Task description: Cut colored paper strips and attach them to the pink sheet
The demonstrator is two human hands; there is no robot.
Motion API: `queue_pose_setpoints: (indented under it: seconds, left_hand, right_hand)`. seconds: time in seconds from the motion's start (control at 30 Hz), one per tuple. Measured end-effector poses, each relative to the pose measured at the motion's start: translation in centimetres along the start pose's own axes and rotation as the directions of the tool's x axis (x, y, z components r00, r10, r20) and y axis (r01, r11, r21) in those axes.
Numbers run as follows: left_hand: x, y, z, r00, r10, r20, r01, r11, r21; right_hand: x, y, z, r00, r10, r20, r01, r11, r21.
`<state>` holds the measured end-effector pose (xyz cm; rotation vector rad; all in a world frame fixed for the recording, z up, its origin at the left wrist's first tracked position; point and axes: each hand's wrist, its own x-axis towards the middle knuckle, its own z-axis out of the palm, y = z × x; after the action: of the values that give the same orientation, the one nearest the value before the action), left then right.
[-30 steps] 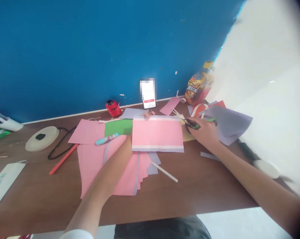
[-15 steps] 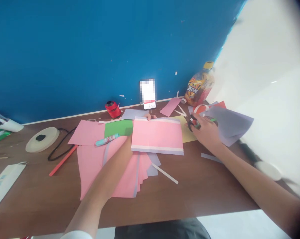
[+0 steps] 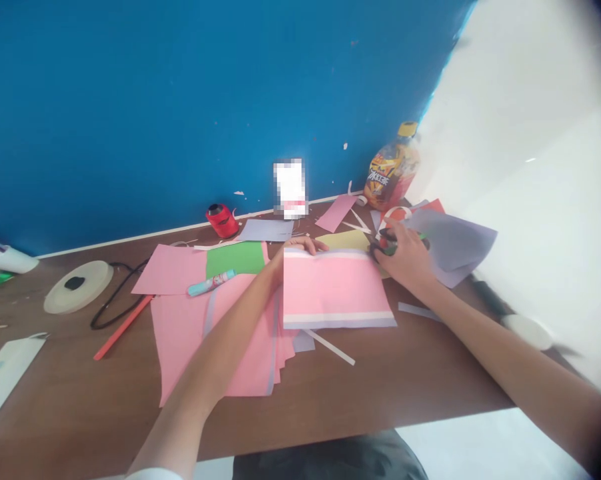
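Note:
My left hand [image 3: 305, 246] is closed on the far edge of a pink sheet of paper [image 3: 334, 287], near its left corner. The sheet has white and pale purple strips along its near and far edges and is raised and tilted above the table. At its far right corner, my right hand [image 3: 405, 255] is closed around scissors [image 3: 389, 244] with dark and green handles. Their blades are mostly hidden. Under my left forearm lie overlapping pink sheets [image 3: 180, 347], a green piece [image 3: 234, 260] and a light-blue glue stick [image 3: 211, 283].
A yellow sheet [image 3: 343, 241] lies behind the held paper. At the back stand a red thread spool [image 3: 222, 221], a pixelated phone-like object [image 3: 290, 189] and a drink bottle [image 3: 391, 170]. Purple sheets [image 3: 453, 243] lie right; a round cream disc [image 3: 78, 287] and white power strip [image 3: 8, 373] lie left.
The pink sheet has shifted right and toward me, and its tilt has changed. More of my left hand shows at its far edge. My right hand still holds the scissors, nearer the sheet.

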<state>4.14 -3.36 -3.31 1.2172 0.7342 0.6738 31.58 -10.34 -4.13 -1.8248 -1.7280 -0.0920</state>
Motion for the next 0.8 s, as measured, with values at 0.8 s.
queue_pose_setpoints:
  seconds: [0.8]
  left_hand:
    - [0.3, -0.2, 0.2, 0.977, 0.172, 0.126, -0.172, 0.985, -0.013]
  right_hand:
    - [0.2, -0.4, -0.8, 0.987, 0.157, -0.029, -0.155, 0.986, 0.064]
